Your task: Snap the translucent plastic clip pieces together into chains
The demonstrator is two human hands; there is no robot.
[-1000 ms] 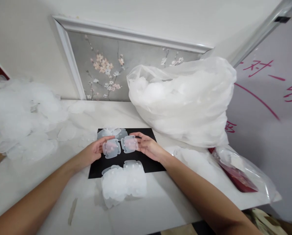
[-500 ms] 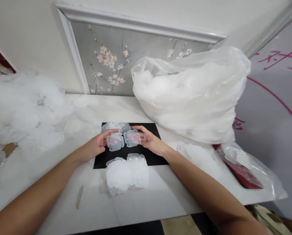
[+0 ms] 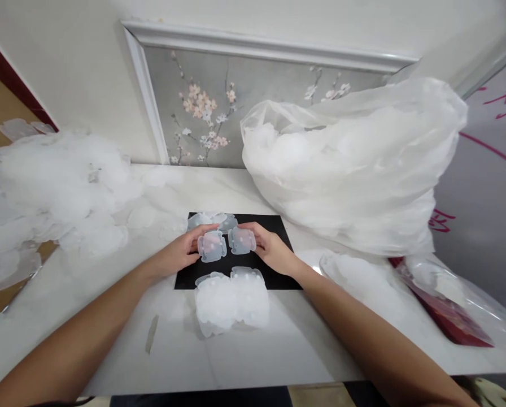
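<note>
Over a black mat point(image 3: 274, 277) on the white table, my left hand point(image 3: 182, 255) pinches a translucent plastic piece point(image 3: 212, 247) by its left edge. My right hand point(image 3: 270, 249) holds a second, matching translucent piece point(image 3: 241, 241) by its right edge. The two pieces sit side by side, almost touching, just above the mat. A stack of similar pieces point(image 3: 231, 298) lies at the mat's near edge. A few more pieces point(image 3: 208, 220) lie at the mat's far edge.
A big clear bag of white pieces point(image 3: 350, 169) slumps at the right. A loose heap of white pieces point(image 3: 53, 192) covers the left. A red packet in plastic point(image 3: 443, 308) lies far right. A floral wall panel point(image 3: 219, 107) stands behind. Tape scrap point(image 3: 152, 333) near front.
Both hands keep hold of the two pieces over the mat, which have drawn slightly closer together. The view has swung left, so everything sits further right in the picture.
</note>
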